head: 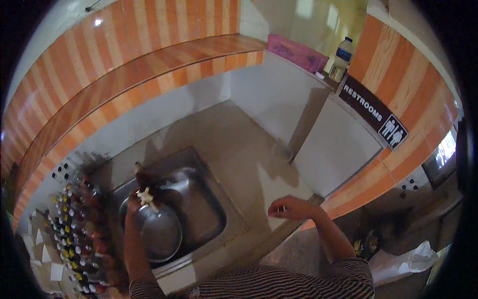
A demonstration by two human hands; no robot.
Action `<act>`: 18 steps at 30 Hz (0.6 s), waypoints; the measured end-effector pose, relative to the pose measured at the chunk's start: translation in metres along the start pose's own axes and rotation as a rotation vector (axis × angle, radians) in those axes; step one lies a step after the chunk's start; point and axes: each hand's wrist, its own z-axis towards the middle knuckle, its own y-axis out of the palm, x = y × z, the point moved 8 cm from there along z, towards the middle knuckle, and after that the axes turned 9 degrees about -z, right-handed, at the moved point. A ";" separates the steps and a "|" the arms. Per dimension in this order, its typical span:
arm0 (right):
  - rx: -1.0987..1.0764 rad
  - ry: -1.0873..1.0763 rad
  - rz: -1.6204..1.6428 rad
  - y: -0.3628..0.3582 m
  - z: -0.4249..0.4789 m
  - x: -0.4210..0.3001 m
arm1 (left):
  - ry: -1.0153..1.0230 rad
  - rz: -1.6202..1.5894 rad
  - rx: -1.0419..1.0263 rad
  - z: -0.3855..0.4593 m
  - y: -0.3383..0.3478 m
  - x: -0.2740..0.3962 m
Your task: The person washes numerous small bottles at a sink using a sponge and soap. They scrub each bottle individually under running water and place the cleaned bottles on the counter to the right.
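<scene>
My left hand (133,203) is over the left side of a stainless steel sink (203,213), right beside a pale star-shaped tap handle (146,197). Its fingers are partly hidden, so I cannot tell whether they grip the handle. Below the handle, a round metal bowl or lid (160,233) sits in the sink. The dark tap body (141,177) rises at the sink's back edge. My right hand (291,208) hovers near the counter's front edge with its fingers curled. Small white spots show at the fingers, and whether it holds anything is unclear.
Many small bottles (71,228) with coloured caps crowd the counter left of the sink. White cartons (44,258) stand farther left. A striped tiled ledge (149,74) curves above. It leads to a pink basket (295,52), a plastic bottle (341,59) and a restroom sign (373,112).
</scene>
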 end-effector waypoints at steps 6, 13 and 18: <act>0.717 -0.057 -0.232 -0.223 0.033 0.020 | -0.016 0.360 0.196 0.071 -0.042 0.052; 1.408 0.189 -0.674 -0.498 0.079 0.042 | -0.468 0.727 -0.046 0.087 -0.006 0.063; 0.252 0.666 -1.116 -0.580 0.148 0.170 | -0.426 0.695 -0.070 0.084 0.040 0.097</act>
